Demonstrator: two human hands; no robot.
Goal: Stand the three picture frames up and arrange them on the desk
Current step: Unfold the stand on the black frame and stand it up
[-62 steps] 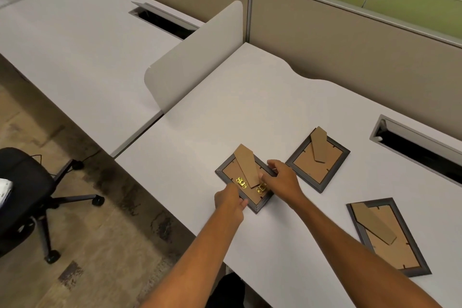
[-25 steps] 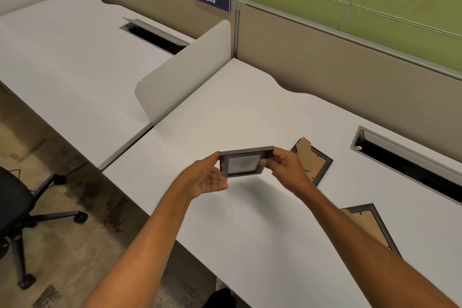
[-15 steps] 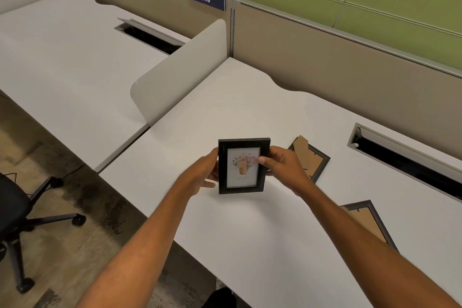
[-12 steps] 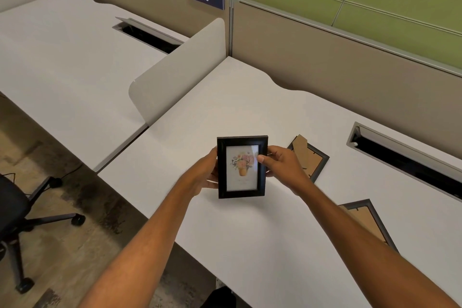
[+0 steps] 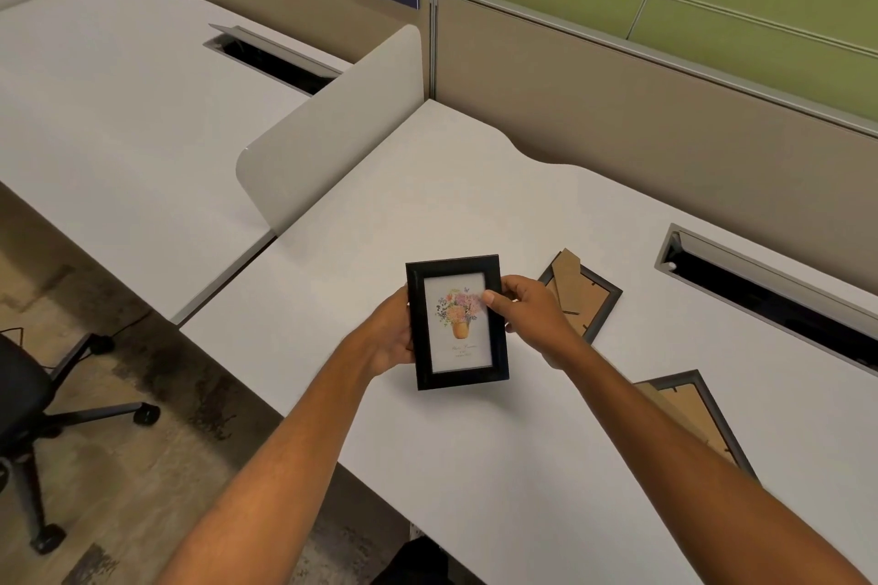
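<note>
A small black picture frame [image 5: 457, 323] with a flower-pot print is held upright above the white desk [image 5: 475, 185], its picture facing me. My left hand [image 5: 388, 333] grips its left edge from behind. My right hand [image 5: 529, 314] holds its right edge, thumb on the glass. A second frame [image 5: 582, 295] lies face down just right of my right hand, its brown back and stand showing. The third frame [image 5: 689, 413] also lies face down nearer the front right, partly hidden by my right forearm.
A grey divider panel [image 5: 332, 128] stands at the desk's left edge. A cable slot [image 5: 769, 295] opens at the back right, and tan partition walls run behind. A black office chair [image 5: 28, 399] stands on the floor at lower left.
Both hands lifted the frame off the desk, where it lay face down, and turned it upright so the picture faces me. It has come slightly closer since half a second ago.
</note>
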